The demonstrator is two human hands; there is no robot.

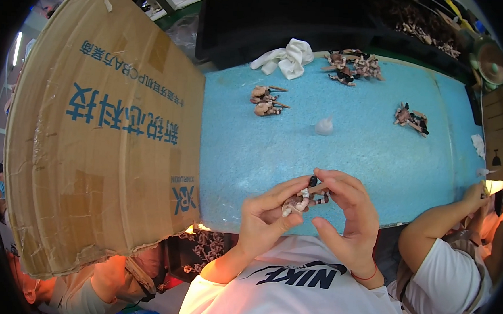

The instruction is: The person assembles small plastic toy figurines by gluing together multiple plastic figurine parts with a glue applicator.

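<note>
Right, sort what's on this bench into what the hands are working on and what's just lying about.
In hand:
- small figurine, pinched between left hand and right hand
- its dark round head piece at the fingertips

Lying about:
- finished figurine clusters
- white cloth
- small white blob
- cardboard box
- blue foam mat

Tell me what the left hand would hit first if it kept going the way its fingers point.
Probably the right hand: the left hand points rightward over the small figurine both hands hold. Depth is unclear.
</note>
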